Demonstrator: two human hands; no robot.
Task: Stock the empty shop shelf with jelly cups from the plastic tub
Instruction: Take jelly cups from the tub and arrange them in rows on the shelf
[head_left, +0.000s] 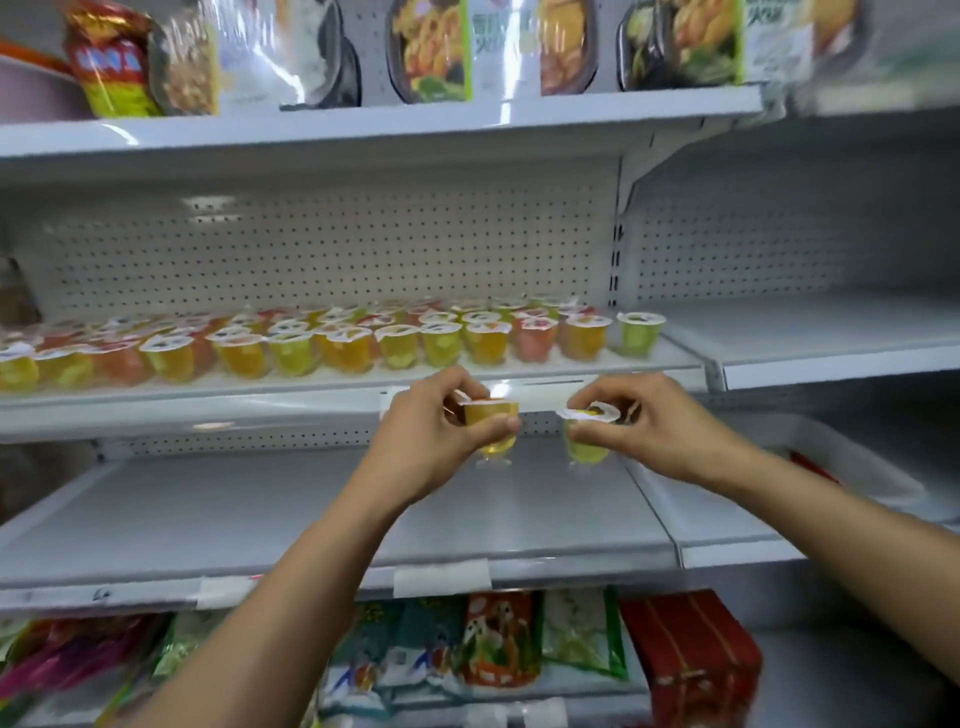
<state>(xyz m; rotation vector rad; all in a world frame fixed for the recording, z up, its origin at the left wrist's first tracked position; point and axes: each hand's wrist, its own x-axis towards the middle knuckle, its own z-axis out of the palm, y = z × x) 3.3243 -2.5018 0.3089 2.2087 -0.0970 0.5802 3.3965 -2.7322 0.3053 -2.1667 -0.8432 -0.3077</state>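
Left hand (431, 431): fingers (457, 385) pinching yellow jelly cup (496, 428) before the shelf (311, 382) edge.
Right hand (657, 421): fingers pinching green jelly cup (587, 448), just beside.
Shelf: rows of jelly cups (332, 348).
Plastic tub (857, 467): lower right.

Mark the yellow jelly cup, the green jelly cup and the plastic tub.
yellow jelly cup (489, 417): head view, clear side wall.
green jelly cup (587, 450): head view, lower body.
plastic tub (862, 460): head view, white rim.

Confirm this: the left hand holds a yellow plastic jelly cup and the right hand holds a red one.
Wrong colour: the head view shows the right hand holding a green plastic jelly cup, not red. The left hand does hold the yellow plastic jelly cup.
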